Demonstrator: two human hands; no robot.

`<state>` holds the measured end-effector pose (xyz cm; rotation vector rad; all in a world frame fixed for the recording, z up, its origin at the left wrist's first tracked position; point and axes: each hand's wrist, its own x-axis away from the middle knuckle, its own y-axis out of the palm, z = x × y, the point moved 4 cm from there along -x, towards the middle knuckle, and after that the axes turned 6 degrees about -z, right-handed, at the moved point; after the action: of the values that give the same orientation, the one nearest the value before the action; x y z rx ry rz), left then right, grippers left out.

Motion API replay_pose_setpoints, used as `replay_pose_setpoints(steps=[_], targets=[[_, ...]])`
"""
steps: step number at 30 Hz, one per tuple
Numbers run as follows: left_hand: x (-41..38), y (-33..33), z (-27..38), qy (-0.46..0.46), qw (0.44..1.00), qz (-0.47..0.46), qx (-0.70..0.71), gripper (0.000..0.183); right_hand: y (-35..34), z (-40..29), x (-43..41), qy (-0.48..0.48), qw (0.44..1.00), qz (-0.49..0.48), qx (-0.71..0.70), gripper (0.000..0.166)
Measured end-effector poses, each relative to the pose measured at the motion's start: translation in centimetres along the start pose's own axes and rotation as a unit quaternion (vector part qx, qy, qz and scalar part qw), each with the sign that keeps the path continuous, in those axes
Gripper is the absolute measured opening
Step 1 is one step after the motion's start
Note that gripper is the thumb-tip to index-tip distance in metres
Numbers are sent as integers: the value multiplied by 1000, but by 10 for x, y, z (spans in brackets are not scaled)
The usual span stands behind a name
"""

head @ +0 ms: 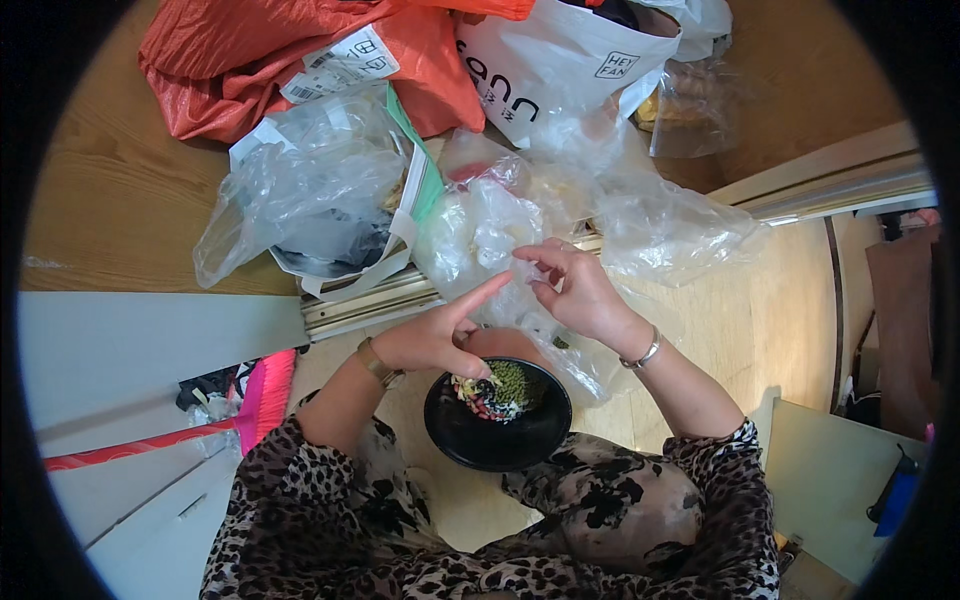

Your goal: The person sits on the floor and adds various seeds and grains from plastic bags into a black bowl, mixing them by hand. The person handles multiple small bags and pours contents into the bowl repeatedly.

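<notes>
A black bowl (487,442) rests at my knees, holding green beans, probably mung beans (517,386), with red, white and yellowish grains beside them. My left hand (442,334), with a watch at the wrist, is at the bowl's upper left edge. Its thumb reaches over the rim, the index finger points up and away, and the other fingers are partly hidden. Beyond the bowl my right hand (574,289), with a bracelet, pinches a piece of clear plastic bag (534,276) between thumb and fingers. Crumpled clear bags (465,232) lie just under and past both hands.
A red woven sack (442,82) and a white printed bag (570,60) stand at the back. An opened bag with a green edge (345,281) holds plastic at left. A cabinet's sliding track (375,304) crosses ahead. A pink broom (266,397) lies left; a pale panel (817,465) is right.
</notes>
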<state>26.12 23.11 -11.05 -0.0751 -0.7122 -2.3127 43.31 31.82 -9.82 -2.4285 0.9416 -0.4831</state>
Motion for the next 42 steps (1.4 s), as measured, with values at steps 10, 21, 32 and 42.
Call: replay_pose_setpoints(steps=[10, 21, 32, 42], targets=[[22, -32, 9, 19, 997, 77, -9, 108, -33, -23, 0, 20, 992, 92, 80, 31], [20, -29, 15, 9, 994, 81, -73, 103, 9, -2, -18, -147, 978, -66, 133, 30], [48, -39, 9, -7, 993, 120, -16, 99, 31, 48, -52, 55, 970, -60, 228, 33], [77, -47, 11, 55, 988, 134, 56, 98, 39, 32, -89, 79, 960, -64, 261, 30]])
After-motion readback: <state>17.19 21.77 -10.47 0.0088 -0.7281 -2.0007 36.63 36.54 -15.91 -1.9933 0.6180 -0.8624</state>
